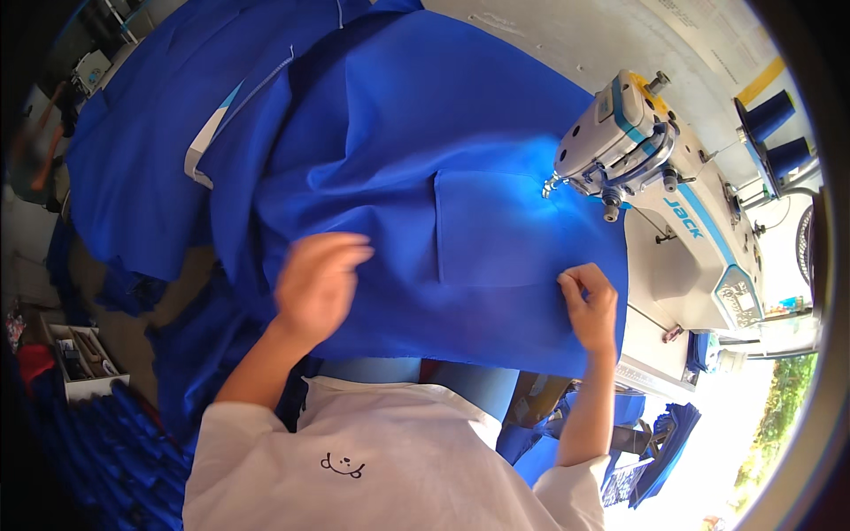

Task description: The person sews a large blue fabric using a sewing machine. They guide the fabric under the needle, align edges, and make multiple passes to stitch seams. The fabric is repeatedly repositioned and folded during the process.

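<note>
A large sheet of blue fabric (390, 301) spreads over the sewing table and down to my lap. A squarish blue patch piece (496, 234) lies flat on it, its upper right part under the needle area of the white sewing machine (611, 142), where a bright light shines. My right hand (591, 305) rests at the patch's lower right corner, thumb and fingers pinched on the blue fabric. Left of the patch, my left hand (319, 288) is raised over the fabric, blurred, its fingers stretched to the right with nothing visible in them.
Blue thread cones (768, 117) stand on a holder beyond the machine. A white strip (205, 146) lies on the fabric at the upper left. An open box (87, 361) with small items stands at the left, above piled blue cloth (111, 456). Another person is at the far left edge.
</note>
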A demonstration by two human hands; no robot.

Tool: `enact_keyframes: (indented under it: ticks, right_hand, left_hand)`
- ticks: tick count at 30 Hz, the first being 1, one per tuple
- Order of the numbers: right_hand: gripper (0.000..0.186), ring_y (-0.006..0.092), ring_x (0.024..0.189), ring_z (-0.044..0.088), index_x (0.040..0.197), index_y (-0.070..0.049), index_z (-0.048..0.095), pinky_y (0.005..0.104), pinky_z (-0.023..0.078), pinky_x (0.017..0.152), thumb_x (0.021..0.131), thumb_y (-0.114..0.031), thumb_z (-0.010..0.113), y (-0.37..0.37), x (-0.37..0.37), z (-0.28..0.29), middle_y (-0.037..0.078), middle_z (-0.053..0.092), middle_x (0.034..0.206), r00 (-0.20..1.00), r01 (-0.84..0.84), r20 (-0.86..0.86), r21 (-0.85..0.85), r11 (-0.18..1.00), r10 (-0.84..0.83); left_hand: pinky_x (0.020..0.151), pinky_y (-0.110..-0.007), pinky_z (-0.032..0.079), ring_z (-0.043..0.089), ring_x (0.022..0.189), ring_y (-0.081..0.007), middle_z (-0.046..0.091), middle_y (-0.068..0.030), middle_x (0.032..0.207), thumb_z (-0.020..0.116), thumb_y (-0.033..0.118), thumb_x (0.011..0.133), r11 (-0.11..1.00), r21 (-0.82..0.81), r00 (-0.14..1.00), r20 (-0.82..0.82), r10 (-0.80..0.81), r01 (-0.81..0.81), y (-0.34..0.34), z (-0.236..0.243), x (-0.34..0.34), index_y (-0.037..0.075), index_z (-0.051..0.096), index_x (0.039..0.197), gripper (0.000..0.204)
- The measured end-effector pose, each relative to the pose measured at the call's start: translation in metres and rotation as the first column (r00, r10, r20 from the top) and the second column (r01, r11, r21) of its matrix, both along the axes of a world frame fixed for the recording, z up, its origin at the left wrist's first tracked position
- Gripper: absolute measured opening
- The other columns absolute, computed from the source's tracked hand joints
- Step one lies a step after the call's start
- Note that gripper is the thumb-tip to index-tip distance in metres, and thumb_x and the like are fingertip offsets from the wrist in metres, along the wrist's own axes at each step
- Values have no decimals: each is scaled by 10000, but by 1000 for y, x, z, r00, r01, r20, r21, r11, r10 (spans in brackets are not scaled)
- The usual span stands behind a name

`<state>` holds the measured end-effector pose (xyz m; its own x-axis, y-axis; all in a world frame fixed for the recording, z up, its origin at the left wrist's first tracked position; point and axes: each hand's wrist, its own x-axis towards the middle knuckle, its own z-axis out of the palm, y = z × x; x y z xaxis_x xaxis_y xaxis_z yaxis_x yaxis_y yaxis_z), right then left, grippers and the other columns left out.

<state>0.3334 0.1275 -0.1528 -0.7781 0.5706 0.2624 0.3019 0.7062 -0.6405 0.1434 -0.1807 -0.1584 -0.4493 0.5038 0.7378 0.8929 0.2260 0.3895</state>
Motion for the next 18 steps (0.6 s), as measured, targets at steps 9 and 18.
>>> enact_keyframes:
  ticks: [9, 18]
  right_hand:
    - [47, 234, 667, 543, 808, -46, 656, 351, 449, 652, 842, -43, 689, -25, 2, -21, 69, 578, 704, 986, 114, -133, 83, 990, -102]
    - [617, 371, 1070, 582, 1273, -25, 567, 436, 443, 982, 686, 139, 472, -10, -48, -25, 184, 637, 1123, 983, 4, -178, 222, 975, 37]
  left_hand:
    - [1179, -425, 252, 214, 1480, -249, 272, -88, 1592, 553, 553, 915, 731, -663, 970, 241, 4, 162, 127, -17, -128, 110, 350, 1503, 764]
    - [987, -422, 446, 562, 1157, -338, 622, -157, 1202, 603, 92, 898, 778, -217, 801, 276, -531, 590, 204, -24, -50, 20, 643, 1085, 204]
